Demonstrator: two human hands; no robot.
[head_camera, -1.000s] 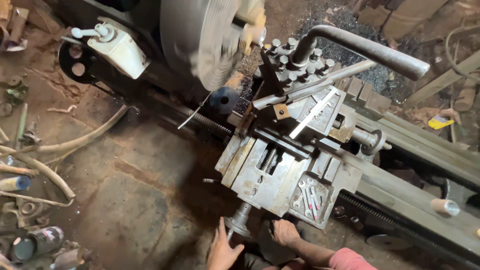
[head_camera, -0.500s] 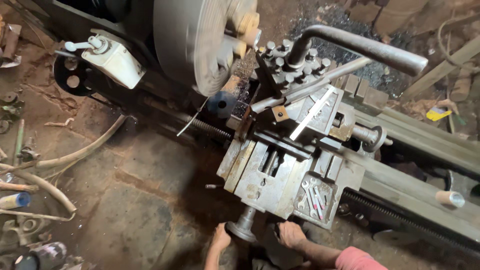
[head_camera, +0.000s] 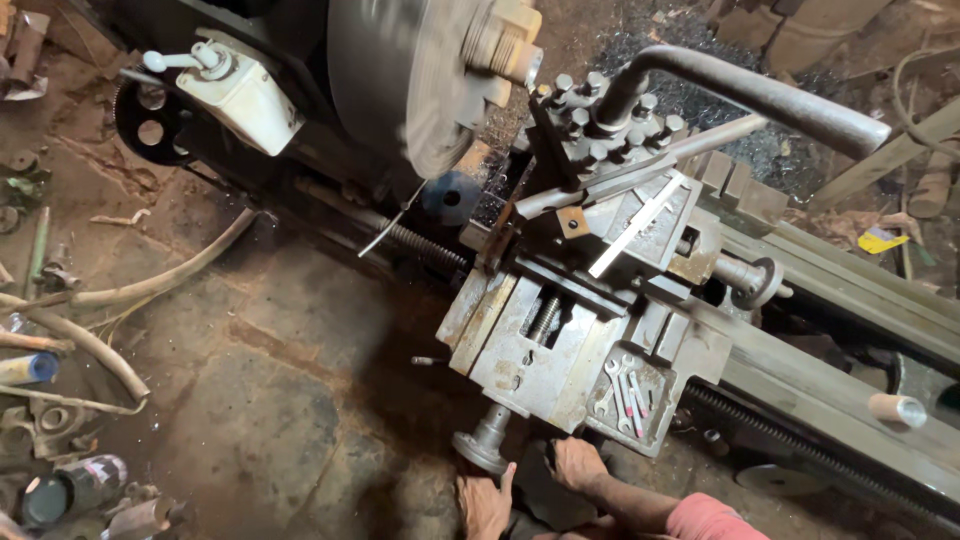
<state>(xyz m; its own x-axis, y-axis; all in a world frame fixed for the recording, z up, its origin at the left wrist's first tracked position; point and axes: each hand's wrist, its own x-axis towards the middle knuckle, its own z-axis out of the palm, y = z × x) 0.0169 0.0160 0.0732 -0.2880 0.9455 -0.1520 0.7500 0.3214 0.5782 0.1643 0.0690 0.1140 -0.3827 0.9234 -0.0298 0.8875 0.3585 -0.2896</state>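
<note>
Handwheel (head_camera: 483, 446), grey round metal, beside left hand (head_camera: 486, 503).

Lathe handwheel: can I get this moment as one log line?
left hand at handwheel | right hand under carriage | chuck blurred

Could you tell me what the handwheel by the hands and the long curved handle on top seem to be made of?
Handwheel: apparently bare metal, dull grey, worn matte. Curved handle: probably steel, dark with a slight sheen along its top.

A crumpled yellow wrapper (head_camera: 882, 240) lies on the ground at far right (beyond the lathe bed (head_camera: 850, 290))
</note>
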